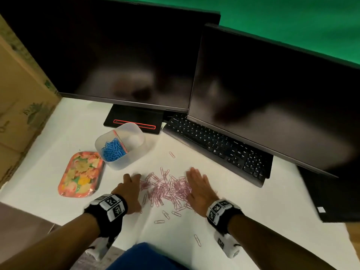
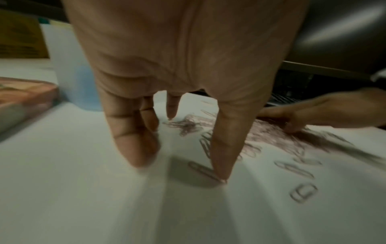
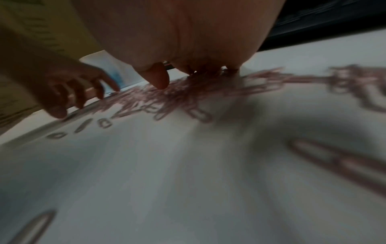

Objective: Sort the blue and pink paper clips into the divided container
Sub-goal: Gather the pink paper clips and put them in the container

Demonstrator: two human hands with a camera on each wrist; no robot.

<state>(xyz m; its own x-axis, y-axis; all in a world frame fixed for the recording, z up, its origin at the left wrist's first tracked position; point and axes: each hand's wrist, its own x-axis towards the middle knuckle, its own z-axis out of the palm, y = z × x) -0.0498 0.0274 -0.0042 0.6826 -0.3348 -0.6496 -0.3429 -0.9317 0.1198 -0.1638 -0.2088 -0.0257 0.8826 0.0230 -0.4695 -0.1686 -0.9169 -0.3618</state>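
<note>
A heap of pink paper clips [image 1: 167, 189] [image 2: 277, 137] [image 3: 188, 92] lies on the white table [image 1: 78, 137], with a few strays nearer me. My left hand [image 1: 131, 189] [image 2: 177, 132] stands at the heap's left edge, fingers straight and spread, tips on the table. At the right edge my right hand [image 1: 198, 186] [image 3: 188, 72] lies flat, fingers straight against the clips. Behind the heap, to the left, the translucent divided container [image 1: 136, 151] [image 2: 69, 79] holds blue paper clips [image 1: 114, 150] in its left compartment; the right compartment looks empty.
A flowered orange tray [image 1: 80, 174] [image 2: 23, 99] lies left of the container. Two dark monitors [image 1: 126, 61] and a black keyboard [image 1: 218, 147] stand behind. Cardboard boxes [image 1: 21, 106] line the left side. A black device [image 1: 335, 197] sits at the right.
</note>
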